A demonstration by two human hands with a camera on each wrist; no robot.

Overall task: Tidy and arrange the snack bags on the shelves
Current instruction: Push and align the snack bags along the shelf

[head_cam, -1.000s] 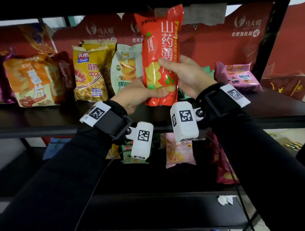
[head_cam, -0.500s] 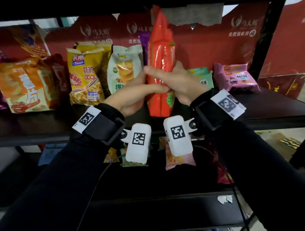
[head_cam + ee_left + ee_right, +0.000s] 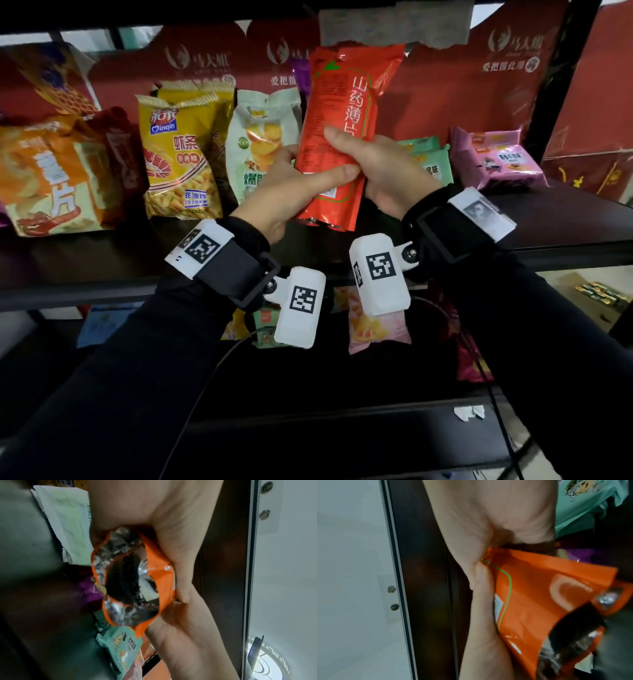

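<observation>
Since a second ago the orange snack bag point(image 3: 337, 137) has turned in my hands: its printed front faced me then, it went edge-on half a second back, and now I see its fine-print side with a strip of large characters along the right. My left hand point(image 3: 291, 192) grips the bag's lower left, thumb laid across the face and fingers curled behind it. My right hand point(image 3: 380, 168) grips the right edge, thumb pressed on the face higher up and fingers wrapped behind. I see the bag held upright, tilted slightly right, above the front of the upper shelf point(image 3: 565, 236) and clear of its surface. From the left wrist I look into the bag's open foil-lined bottom end point(image 3: 130, 577), so it seems empty. Behind it, on the shelf, stand a yellow shrimp-stick bag point(image 3: 181, 154) and a white-and-green bag point(image 3: 260, 137) to the left, with a large orange chip bag point(image 3: 58, 171) further left. Green packets point(image 3: 428, 161) and a pink packet point(image 3: 496, 161) lie to the right. On the lower shelf I can see a pink bag point(image 3: 376, 329).
</observation>
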